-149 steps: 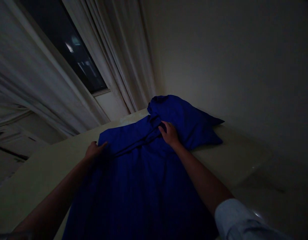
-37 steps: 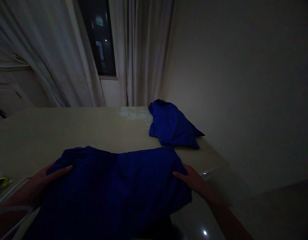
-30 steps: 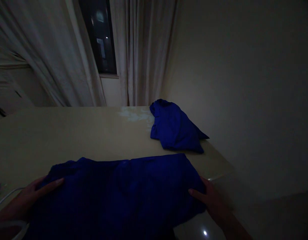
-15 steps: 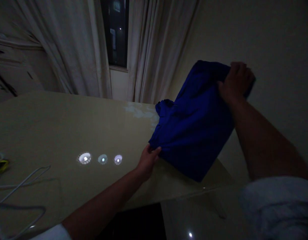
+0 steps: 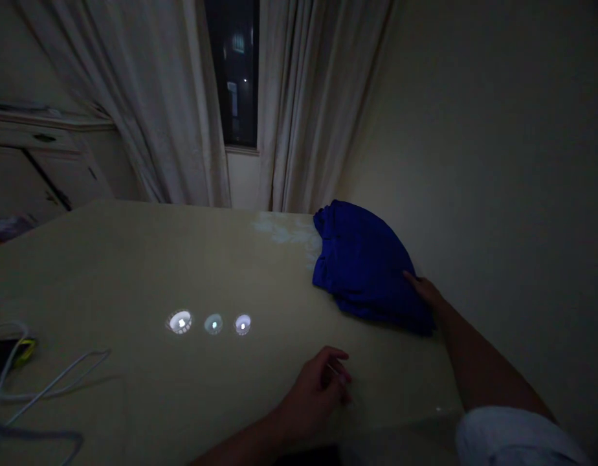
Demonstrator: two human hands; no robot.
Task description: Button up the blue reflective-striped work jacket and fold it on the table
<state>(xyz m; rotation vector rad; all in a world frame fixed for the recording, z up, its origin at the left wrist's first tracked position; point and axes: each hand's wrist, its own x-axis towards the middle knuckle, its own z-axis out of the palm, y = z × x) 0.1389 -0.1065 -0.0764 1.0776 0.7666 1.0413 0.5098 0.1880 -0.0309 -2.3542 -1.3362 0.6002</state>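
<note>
A dark blue garment (image 5: 371, 265) lies in a loose folded heap near the table's right end. Its gathered edge, like a waistband, points left. My right hand (image 5: 428, 294) grips the heap's right side, thumb on top and the other fingers mostly hidden. In front of the cloth, apart from it, my left hand (image 5: 323, 385) hovers low near the table's front edge. The left fingers are loosely curled with gaps between them, and nothing shows in them.
The pale glossy table (image 5: 148, 259) reflects several ceiling lights. White cables (image 5: 51, 388) and a black and yellow object (image 5: 15, 356) lie at the left. Behind stand curtains (image 5: 299, 116), a window (image 5: 235, 77) and a cabinet (image 5: 51, 155); a wall (image 5: 498, 162) closes the right side.
The garment came down from a raised, spread position to the table. My left hand let go of its edge and moved toward me and right. My right hand lowered with the cloth.
</note>
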